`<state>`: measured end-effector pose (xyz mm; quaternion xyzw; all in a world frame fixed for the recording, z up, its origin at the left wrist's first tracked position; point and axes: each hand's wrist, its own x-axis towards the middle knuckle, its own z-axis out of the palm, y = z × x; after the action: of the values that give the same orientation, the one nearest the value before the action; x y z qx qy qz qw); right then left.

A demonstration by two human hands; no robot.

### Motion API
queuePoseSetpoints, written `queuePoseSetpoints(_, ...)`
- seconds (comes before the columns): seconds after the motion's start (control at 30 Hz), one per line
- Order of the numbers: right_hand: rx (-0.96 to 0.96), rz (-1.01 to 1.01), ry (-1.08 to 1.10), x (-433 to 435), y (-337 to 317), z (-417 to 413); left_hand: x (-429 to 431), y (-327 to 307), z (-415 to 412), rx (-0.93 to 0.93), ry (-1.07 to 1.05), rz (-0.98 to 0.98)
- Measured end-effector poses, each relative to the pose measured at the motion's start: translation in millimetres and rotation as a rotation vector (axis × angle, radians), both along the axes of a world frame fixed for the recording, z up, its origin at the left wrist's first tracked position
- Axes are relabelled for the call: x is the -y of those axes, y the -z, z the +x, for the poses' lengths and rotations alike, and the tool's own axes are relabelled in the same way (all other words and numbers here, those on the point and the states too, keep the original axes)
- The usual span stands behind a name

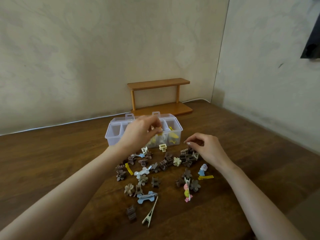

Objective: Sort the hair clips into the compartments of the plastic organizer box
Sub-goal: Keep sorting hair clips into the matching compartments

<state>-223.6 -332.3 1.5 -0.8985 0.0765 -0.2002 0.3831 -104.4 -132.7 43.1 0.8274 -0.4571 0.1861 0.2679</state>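
My left hand [140, 131] is above the middle of the organizer box [112, 138]. Its fingertips pinch a small yellowish clip [159, 128], too blurred to say the type. I think I should lower it close over the compartment with the yellow clips [174, 135] before letting go, so it does not bounce out. My right hand [207, 147] hovers with loosely curled fingers, holding nothing, over the brown clips [186, 157] on the table [52, 161].
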Motion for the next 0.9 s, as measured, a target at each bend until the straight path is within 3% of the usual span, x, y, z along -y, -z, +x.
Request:
queuePoseSetpoints(0.17,-0.004,0.006,-0.002,0,0,-1,18,-20,33,-0.008,-0.113,-0.083)
queuePoseSetpoints(0.3,0.013,-0.005,-0.004,1,0,0,32,-15,44,-0.134,-0.142,-0.054)
queuePoseSetpoints(0.53,0.013,-0.001,-0.015,2,1,1,39,-3,50,-0.185,-0.172,0.115)
queuePoseSetpoints(0.7,0.014,-0.001,-0.016,3,2,1,39,-2,48,-0.137,-0.2,0.238)
queuePoseSetpoints(0.9,0.006,-0.011,-0.016,3,2,1,30,-6,37,-0.1,-0.188,0.154)
